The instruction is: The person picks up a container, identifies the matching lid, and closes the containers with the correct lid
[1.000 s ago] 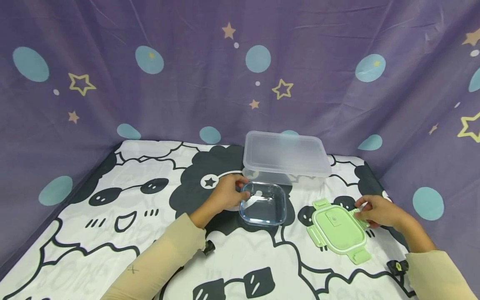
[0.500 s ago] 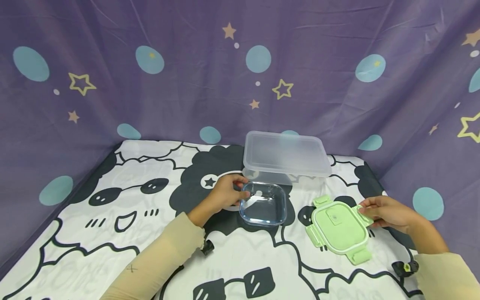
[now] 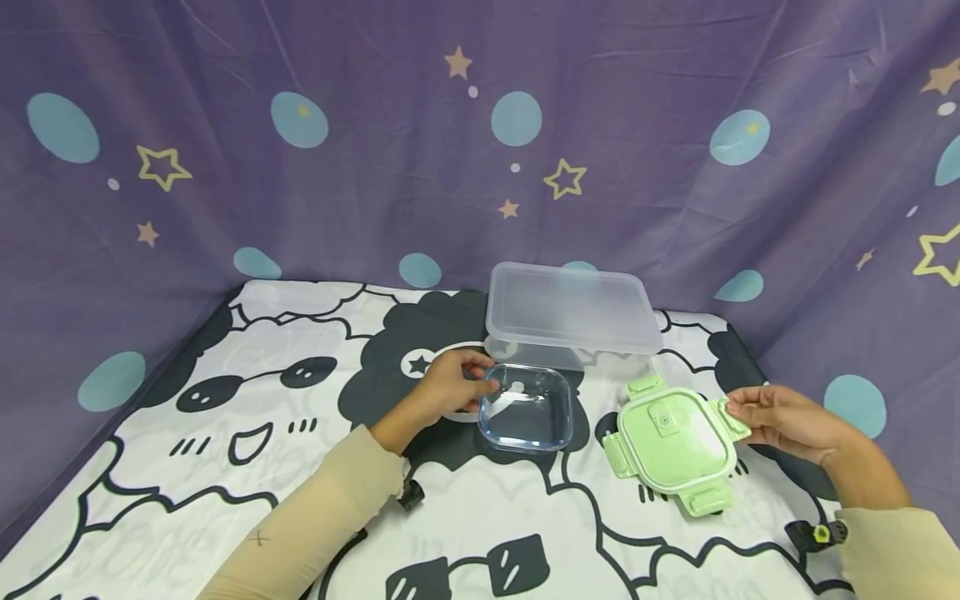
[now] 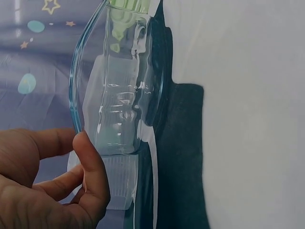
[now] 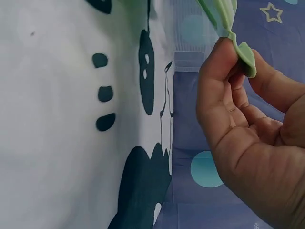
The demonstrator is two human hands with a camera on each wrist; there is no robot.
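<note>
Beyond the worktop (image 3: pixel 465 500) hangs a purple curtain (image 3: pixel 375 208). Left hand (image 3: pixel 448 385) pinches the dish (image 3: pixel 527 412); right hand (image 3: pixel 791 423) grips the lid (image 3: pixel 678 442) between thumb and fingers. To the dish's right, the lid has just turned slightly, leaving the dish uncovered.

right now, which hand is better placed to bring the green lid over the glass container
Probably the right hand: it pinches the green lid by one flap, while the left hand grips the glass container.
</note>
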